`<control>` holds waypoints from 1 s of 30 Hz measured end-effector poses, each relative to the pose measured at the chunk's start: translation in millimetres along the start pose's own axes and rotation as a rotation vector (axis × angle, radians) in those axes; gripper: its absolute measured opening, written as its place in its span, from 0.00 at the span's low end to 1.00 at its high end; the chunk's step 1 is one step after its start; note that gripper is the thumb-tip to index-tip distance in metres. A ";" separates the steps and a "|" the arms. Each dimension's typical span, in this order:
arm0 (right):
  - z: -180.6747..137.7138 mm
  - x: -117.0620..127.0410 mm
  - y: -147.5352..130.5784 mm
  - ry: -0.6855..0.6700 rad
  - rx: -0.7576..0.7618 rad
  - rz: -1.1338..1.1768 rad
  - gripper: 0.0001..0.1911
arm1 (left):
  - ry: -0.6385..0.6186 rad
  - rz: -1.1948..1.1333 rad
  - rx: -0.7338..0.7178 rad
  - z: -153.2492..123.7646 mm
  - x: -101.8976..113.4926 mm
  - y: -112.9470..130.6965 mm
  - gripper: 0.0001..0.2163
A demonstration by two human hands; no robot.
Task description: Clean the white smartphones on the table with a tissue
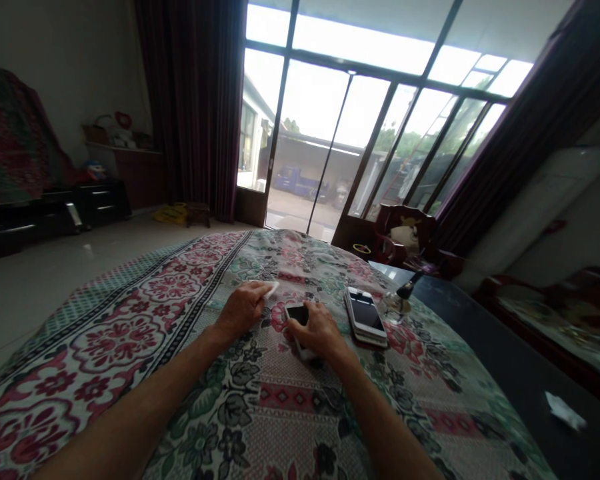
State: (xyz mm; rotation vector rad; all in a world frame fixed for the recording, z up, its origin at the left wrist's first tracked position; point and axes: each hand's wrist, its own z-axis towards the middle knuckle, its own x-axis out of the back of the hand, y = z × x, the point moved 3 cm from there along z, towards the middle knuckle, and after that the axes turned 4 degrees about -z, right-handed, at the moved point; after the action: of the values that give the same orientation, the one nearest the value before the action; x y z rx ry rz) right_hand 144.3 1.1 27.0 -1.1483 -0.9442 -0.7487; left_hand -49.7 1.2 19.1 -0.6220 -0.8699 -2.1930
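Note:
My left hand [243,308] is closed, pinching a small white piece [272,289] that looks like folded tissue or cloth. My right hand [321,328] grips a smartphone [296,311] from above, thumb on one side and fingers on the other. That phone has a dark screen and a pale edge, and the hand covers much of it. To the right lies a stack of white smartphones [366,316], the top one face up. A clear glass bottle [395,307] with a black top stands just beyond the stack.
A patterned cloth [170,287] covers the surface under my hands. Along its right side runs a dark tabletop [500,373] with a crumpled white tissue [565,411]. A carved wooden chair [405,233] stands behind, near glass doors [325,147].

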 end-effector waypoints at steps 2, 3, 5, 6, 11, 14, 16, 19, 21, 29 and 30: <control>3.3 9.2 7.3 -0.044 0.042 0.030 0.29 | -0.009 -0.005 0.007 -0.1 -0.6 -1.2 0.21; 4.2 14.2 10.4 -0.083 0.086 0.051 0.32 | -0.013 -0.007 0.012 0.0 -0.9 -1.6 0.21; 3.5 22.5 13.4 -0.216 0.250 0.098 0.43 | -0.017 -0.015 0.019 0.2 -1.2 -2.0 0.20; 2.4 25.8 15.2 -0.281 0.299 0.115 0.49 | -0.020 -0.021 0.018 0.2 -1.4 -2.0 0.20; -1.5 34.2 27.7 -0.439 0.267 0.063 0.64 | -0.075 -0.011 0.001 -1.1 -5.0 1.7 0.20; -5.2 37.8 34.8 -0.451 0.236 0.074 0.63 | -0.132 0.028 0.003 -2.6 -9.5 6.1 0.20; -10.7 38.1 36.9 -0.467 0.251 0.077 0.63 | -0.172 0.051 -0.006 -3.3 -12.6 8.8 0.19; -21.7 33.2 36.9 -0.443 0.271 0.061 0.59 | -0.214 0.064 -0.027 -3.7 -15.3 11.1 0.18; -29.4 28.1 35.6 -0.345 0.308 0.078 0.52 | -0.230 0.070 -0.035 -3.6 -16.2 12.1 0.17; -57.9 3.1 42.1 0.033 0.353 0.096 0.37 | -0.391 0.231 -0.015 -2.9 -26.3 23.8 0.11; -59.9 1.3 41.9 0.067 0.346 0.096 0.37 | -0.407 0.247 -0.010 -2.7 -28.0 24.9 0.11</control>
State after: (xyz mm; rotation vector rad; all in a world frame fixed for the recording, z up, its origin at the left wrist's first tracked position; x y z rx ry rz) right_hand 195.0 -45.9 3.4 -0.8529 -0.9136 -0.5181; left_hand -13.6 -2.4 9.6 -1.1428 -0.9277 -1.8785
